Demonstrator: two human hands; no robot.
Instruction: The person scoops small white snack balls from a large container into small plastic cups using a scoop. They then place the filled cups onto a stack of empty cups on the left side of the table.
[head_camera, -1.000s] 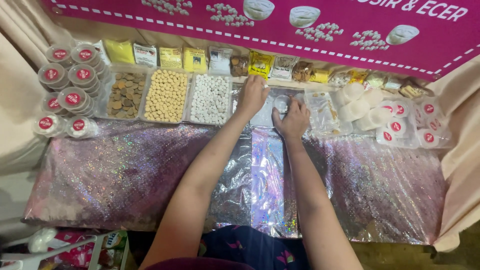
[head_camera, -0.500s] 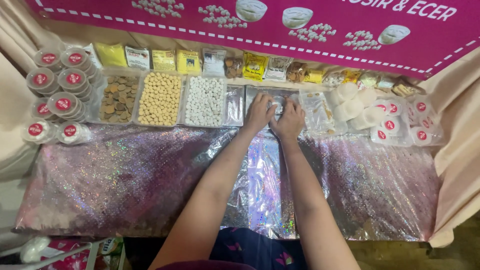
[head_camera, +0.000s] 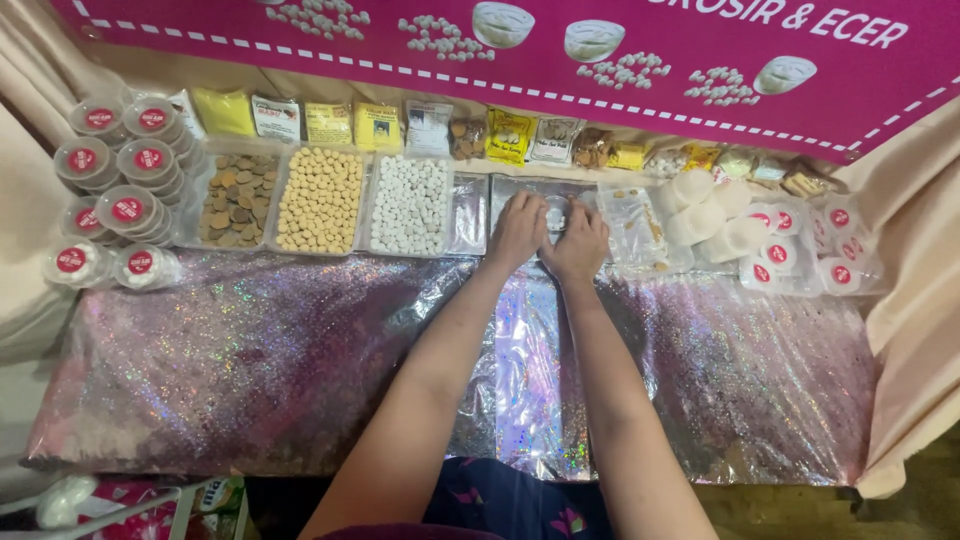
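Small clear cup sits between the two hands, near the back middle of the bench. It rests inside a shiny see-through tray. The left hand is just left of the cup and the right hand is just right of it. Both hands are side by side, almost touching. The fingers of the left hand curl toward the cup, and the right hand's fingers reach up to its rim. The hands seem to hold the cup from both sides, but how tight the grip is cannot be told.

To the left are three trays in a row: white round pieces, then tan round pieces, then brown pieces. Farther left is a stack of round tubs with red labels. To the right sits a pile of white cups, and more tubs with red labels. Small packets stand in a line along the back, under a pink banner. A sparkly cloth covers the bench.
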